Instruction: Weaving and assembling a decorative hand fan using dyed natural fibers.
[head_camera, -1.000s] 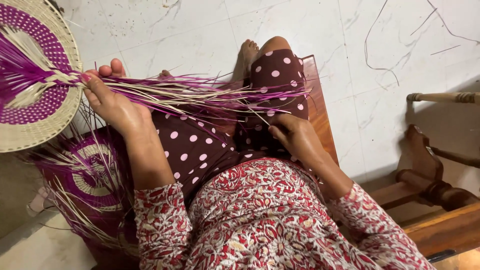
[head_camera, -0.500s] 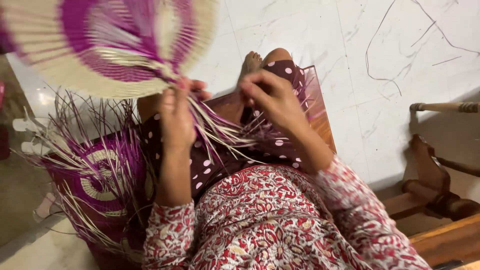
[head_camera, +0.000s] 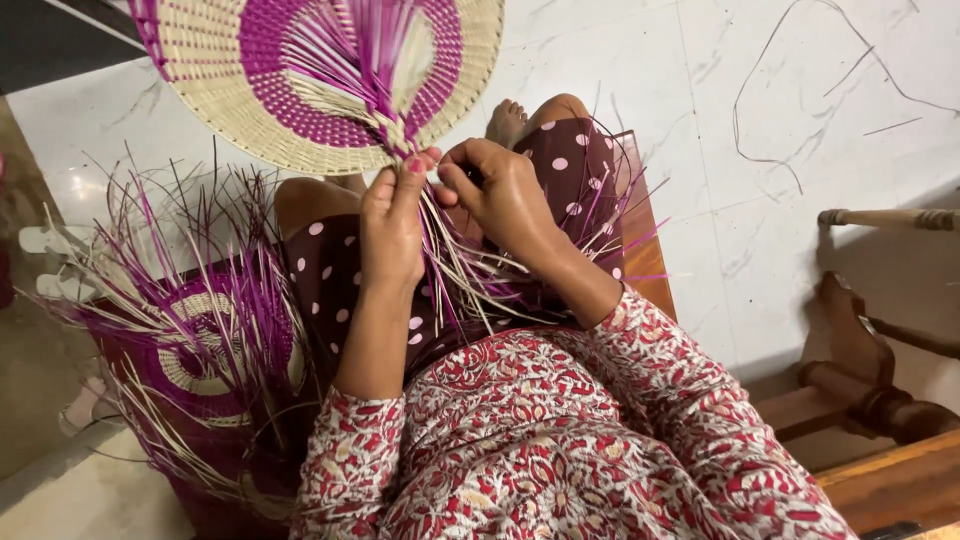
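Above both hands (head_camera: 395, 215), woven fan (head_camera: 310, 75) stands upright.

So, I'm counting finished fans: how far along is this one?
The round woven fan looks done, purple centre and pale rim. Both hands, left hand and right hand, pinch its base, where the braid has only begun. The loose strands below remain unbraided. Another unfinished fan lies beside the person.

White marble-look tiled floor (head_camera: 800, 240), turned wooden furniture legs (head_camera: 870, 360) at right
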